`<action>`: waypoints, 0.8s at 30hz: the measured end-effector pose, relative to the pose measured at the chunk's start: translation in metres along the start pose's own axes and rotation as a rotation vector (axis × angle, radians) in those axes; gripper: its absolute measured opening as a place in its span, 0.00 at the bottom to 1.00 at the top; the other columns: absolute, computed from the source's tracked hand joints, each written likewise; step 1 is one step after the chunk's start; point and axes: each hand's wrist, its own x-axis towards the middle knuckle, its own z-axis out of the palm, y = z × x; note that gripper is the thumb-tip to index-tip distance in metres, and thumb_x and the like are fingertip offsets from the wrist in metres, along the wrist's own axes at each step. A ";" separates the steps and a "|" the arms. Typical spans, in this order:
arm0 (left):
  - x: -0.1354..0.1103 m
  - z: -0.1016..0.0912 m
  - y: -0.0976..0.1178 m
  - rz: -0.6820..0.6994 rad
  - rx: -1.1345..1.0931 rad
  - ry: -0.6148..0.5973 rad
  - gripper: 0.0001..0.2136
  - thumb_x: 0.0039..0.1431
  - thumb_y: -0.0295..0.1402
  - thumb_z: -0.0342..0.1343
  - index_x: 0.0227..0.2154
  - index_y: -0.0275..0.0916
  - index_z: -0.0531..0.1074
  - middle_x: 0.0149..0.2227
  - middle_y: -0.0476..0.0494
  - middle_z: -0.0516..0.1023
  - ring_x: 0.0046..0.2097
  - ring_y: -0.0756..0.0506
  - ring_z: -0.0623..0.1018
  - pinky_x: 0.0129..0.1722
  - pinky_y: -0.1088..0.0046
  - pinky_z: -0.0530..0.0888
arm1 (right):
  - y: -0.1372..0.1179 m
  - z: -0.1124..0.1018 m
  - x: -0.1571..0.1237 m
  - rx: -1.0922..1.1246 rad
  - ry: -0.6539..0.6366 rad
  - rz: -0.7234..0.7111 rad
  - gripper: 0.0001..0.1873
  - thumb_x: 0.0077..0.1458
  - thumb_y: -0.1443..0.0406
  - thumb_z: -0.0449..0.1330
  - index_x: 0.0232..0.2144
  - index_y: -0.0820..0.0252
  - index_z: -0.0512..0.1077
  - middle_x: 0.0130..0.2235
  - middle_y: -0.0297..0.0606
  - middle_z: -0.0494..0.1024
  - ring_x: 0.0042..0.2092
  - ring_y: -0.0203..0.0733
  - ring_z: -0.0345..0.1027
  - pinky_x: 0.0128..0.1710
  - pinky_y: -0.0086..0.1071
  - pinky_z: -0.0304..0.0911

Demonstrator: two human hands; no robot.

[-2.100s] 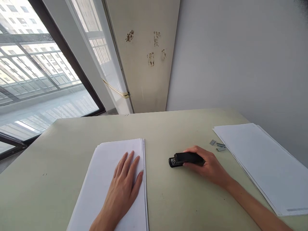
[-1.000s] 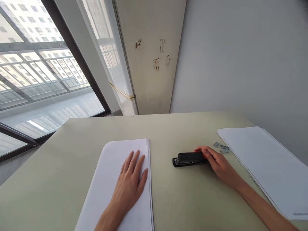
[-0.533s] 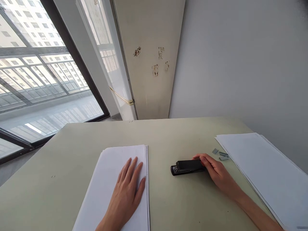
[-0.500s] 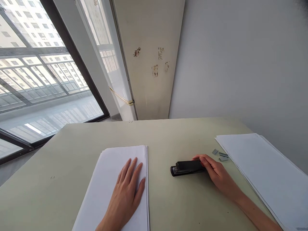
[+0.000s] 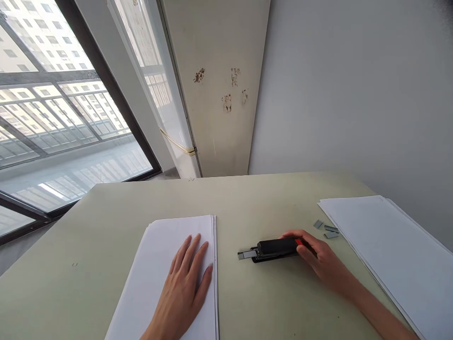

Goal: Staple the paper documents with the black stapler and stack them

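My left hand lies flat on a stack of white paper, fingers stretched out and slightly spread. To its right, my right hand grips the rear end of a black stapler that rests on the table. A red part shows at the stapler's back, beside my thumb. From its front end a metal staple tray sticks out to the left, towards the paper. Beyond my right hand lie several grey strips of staples.
A second stack of white paper lies on the right side of the pale table. Tiny loose staples are on the left. A window is at the left, a grey wall at the right.
The metal staple tray has slid out of the stapler's front; before, it was inside. My right hand has shifted slightly on the rear end, uncovering more red. My left hand stays put.
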 end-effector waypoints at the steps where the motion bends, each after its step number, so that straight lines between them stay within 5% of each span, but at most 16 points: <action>1: 0.000 0.000 -0.001 0.000 -0.009 0.004 0.26 0.76 0.39 0.51 0.73 0.44 0.59 0.75 0.39 0.62 0.76 0.33 0.59 0.68 0.45 0.72 | 0.000 0.000 0.000 -0.025 -0.016 -0.016 0.25 0.66 0.42 0.58 0.55 0.46 0.76 0.52 0.39 0.83 0.54 0.55 0.76 0.52 0.42 0.72; 4: 0.002 -0.003 0.000 -0.009 -0.072 0.012 0.25 0.75 0.40 0.53 0.71 0.46 0.62 0.73 0.41 0.65 0.75 0.32 0.61 0.68 0.44 0.72 | -0.005 0.002 0.001 -0.089 -0.020 -0.045 0.23 0.62 0.46 0.67 0.54 0.45 0.75 0.54 0.38 0.81 0.53 0.53 0.76 0.53 0.41 0.70; 7: 0.008 -0.012 0.007 -0.083 -0.281 -0.030 0.21 0.75 0.40 0.54 0.68 0.51 0.67 0.69 0.44 0.72 0.72 0.35 0.68 0.67 0.47 0.74 | -0.011 0.003 0.003 -0.062 -0.023 -0.041 0.17 0.65 0.46 0.64 0.48 0.47 0.76 0.50 0.37 0.82 0.47 0.49 0.75 0.47 0.38 0.69; 13: 0.032 -0.027 0.043 -0.550 -0.996 -0.158 0.20 0.75 0.51 0.51 0.60 0.51 0.76 0.63 0.44 0.79 0.63 0.36 0.79 0.64 0.51 0.76 | -0.022 -0.003 0.002 0.085 -0.069 0.016 0.19 0.66 0.45 0.62 0.45 0.51 0.77 0.40 0.35 0.83 0.42 0.48 0.75 0.41 0.35 0.68; 17: 0.055 -0.016 0.065 -0.834 -1.482 -0.212 0.21 0.74 0.51 0.53 0.57 0.43 0.78 0.63 0.40 0.79 0.65 0.37 0.77 0.70 0.53 0.69 | -0.025 -0.008 0.002 0.120 -0.020 0.044 0.25 0.65 0.40 0.59 0.43 0.53 0.79 0.38 0.36 0.82 0.41 0.48 0.74 0.40 0.35 0.68; 24: 0.086 0.018 0.106 -1.111 -2.187 -0.384 0.25 0.76 0.46 0.49 0.49 0.27 0.81 0.57 0.26 0.82 0.57 0.37 0.82 0.66 0.60 0.71 | -0.024 -0.010 0.001 0.320 -0.017 0.228 0.31 0.60 0.34 0.58 0.39 0.53 0.79 0.31 0.36 0.79 0.33 0.48 0.73 0.31 0.34 0.68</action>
